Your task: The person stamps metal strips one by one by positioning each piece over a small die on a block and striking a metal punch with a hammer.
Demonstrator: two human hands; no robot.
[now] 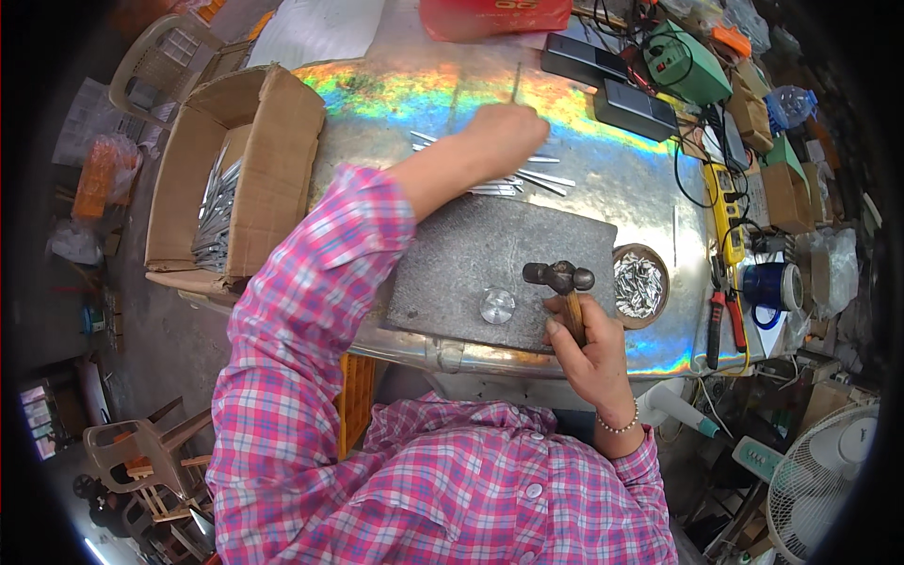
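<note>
My left hand (508,135) reaches across the far side of the table with its fingers closed, and a thin metal strip (517,83) sticks up from it. Several flat silver strips (546,182) lie loose beneath and beside that hand. In my right hand (600,356) is a ball-peen hammer (563,276), gripped by its wooden handle close to the head. The hammer head is over the right part of a grey slab (443,254). On this slab, left of the hammer, sits a shiny round metal disc (497,305).
A bowl (665,299) of small metal pieces stands right of the slab. Red-handled pliers (718,325), a yellow power strip (727,212) and a blue mug (767,285) line the right edge. At left is a cardboard box (282,141) holding metal strips. A fan (829,471) stands lower right.
</note>
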